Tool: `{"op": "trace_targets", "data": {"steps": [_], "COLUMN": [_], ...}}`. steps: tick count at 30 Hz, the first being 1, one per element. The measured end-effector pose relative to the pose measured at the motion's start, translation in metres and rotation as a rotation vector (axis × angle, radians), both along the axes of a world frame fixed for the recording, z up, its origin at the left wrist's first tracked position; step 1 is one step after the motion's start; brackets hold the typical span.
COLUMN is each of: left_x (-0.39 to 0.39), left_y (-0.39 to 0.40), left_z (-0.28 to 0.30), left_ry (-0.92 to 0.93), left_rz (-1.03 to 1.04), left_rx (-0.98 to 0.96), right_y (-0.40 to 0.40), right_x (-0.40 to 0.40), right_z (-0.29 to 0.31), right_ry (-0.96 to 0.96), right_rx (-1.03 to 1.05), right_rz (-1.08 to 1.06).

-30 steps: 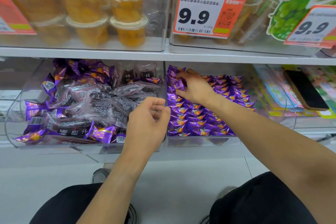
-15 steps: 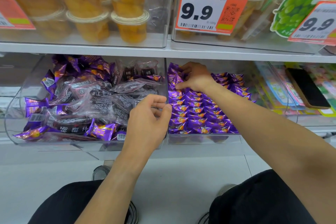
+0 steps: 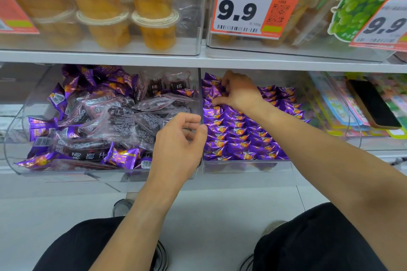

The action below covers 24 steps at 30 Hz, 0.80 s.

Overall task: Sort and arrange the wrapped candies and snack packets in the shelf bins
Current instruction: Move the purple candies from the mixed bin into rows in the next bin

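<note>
Right hand [image 3: 239, 92] at 12 o'clock of right bin [image 3: 246, 166], fingers pinching purple candies [image 3: 237, 138]. Left hand [image 3: 178, 145] at divider, fingers loosely curled, grasping nothing; left bin [image 3: 66, 175] mixed packets.

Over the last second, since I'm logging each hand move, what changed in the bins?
The right hand crept toward the back-left corner of the clear right-hand bin, its fingers working among the neat rows of purple wrapped candies. The left hand stayed loosely curled at the divider, holding nothing visible. The mixed pile of dark translucent snack packets did not shift.
</note>
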<state>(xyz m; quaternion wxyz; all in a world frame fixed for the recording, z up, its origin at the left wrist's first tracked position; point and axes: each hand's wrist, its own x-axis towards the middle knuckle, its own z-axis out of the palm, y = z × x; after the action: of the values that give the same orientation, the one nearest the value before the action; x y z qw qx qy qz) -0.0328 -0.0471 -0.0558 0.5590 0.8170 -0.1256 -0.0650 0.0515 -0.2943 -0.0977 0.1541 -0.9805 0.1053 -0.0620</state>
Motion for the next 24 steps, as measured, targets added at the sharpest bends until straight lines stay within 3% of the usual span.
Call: {"op": "trace_targets", "data": {"steps": [10,24], "left_x": [-0.0008,-0.0021], "left_y": [0.001,0.0021], "left_z": [0.0005,0.0018], "left_ry": [-0.003,0.0], "left_rz": [-0.01,-0.016], "left_rx": [-0.006,0.009], "right_y": [0.0021,0.0025], "right_x": [-0.0005,-0.0049], "right_z": [0.0018,-0.0034], "right_ry": [-0.052,-0.052], "right_rx": [0.057,-0.032], "right_rz": [0.177,0.195]}}
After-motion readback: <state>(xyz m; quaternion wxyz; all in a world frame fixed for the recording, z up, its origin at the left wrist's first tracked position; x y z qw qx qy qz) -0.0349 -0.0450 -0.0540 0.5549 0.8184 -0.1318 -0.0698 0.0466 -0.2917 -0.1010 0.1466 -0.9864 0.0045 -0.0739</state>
